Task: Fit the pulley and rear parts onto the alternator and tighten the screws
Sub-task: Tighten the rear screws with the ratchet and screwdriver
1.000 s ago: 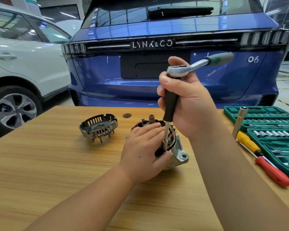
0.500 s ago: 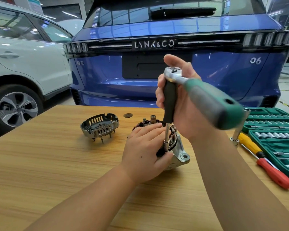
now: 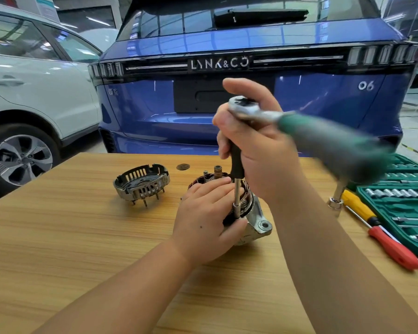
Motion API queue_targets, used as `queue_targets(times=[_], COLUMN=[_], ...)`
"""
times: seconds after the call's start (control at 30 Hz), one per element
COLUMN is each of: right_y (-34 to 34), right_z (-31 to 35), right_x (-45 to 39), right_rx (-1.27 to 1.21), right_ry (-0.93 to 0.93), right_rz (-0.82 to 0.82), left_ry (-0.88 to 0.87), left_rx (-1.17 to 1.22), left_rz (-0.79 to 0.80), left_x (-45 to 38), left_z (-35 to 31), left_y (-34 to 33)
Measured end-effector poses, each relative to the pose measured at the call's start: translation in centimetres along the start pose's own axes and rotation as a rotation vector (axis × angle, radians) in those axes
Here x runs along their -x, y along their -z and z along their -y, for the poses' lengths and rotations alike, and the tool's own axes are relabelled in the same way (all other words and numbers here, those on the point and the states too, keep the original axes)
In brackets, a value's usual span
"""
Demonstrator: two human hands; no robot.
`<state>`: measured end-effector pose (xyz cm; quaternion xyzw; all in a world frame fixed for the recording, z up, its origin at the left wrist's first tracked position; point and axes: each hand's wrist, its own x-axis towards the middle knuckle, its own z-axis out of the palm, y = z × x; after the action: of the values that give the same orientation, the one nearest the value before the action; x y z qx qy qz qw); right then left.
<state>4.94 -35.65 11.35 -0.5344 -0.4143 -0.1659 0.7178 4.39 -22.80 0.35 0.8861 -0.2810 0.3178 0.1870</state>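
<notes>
Step in hand: we judge we are driving a screw at the near edge of the alternator [image 3: 249, 213], which sits on the wooden table [image 3: 58, 237] with copper windings exposed
Right hand [image 3: 258, 150]: fingers curled round the black extension of the ratchet [image 3: 249, 112], its green handle blurred
Left hand [image 3: 203, 220]: fingers and thumb wrapped on the alternator body, steadying it
Left to do: the rear cover [image 3: 141, 183] lies apart to the left, not yet fitted; we cannot see a pulley, so that step we cannot judge
Progress: early to middle, by our reckoning
Counts: one alternator, one rear cover, one ratchet, one small round disc [image 3: 183, 167] beyond them
Also: two screwdrivers, yellow [image 3: 358, 208] and red [image 3: 393, 249]; one green socket case [image 3: 405, 203]
</notes>
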Motion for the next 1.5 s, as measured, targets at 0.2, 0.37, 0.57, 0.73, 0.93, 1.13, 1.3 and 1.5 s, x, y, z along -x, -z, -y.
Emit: queue_targets(times=[0.2,0.37,0.57,0.73,0.93,1.13,1.3,1.5], right_y=[0.6,0.3,0.4,1.5,0.1,1.2,0.5,0.0], right_z=[0.1,0.5,0.7,0.9,-0.1,0.4,0.5,0.7], right_x=[0.1,0.2,-0.3,0.0,0.2,0.2,-0.1,-0.2], right_rx=[-0.372,-0.231,0.006,-0.41,0.019,-0.49,-0.384,0.003], right_ry=[-0.168,-0.204,-0.273,-0.325,-0.001,-0.202,-0.252,-0.246], right_rz=[0.105,0.024,-0.317,-0.012,-0.023,0.167,0.038,-0.328], left_ry=[-0.031,-0.039,-0.013,-0.032,-0.055,-0.054,-0.067,-0.028], left_rx=[-0.034,-0.003,-0.032,-0.021,-0.037,-0.015,0.036,-0.028], left_rz=[-0.006,-0.018,0.019,-0.02,-0.053,0.007,-0.044,-0.013], left_x=[-0.1,-0.1,0.0,0.1,0.0,-0.1,-0.1,0.0], left_z=[0.0,0.2,0.2,0.3,0.3,0.8,0.7,0.1], left_y=[0.2,0.0,0.0,-0.2,-0.3,-0.7,-0.6,-0.1])
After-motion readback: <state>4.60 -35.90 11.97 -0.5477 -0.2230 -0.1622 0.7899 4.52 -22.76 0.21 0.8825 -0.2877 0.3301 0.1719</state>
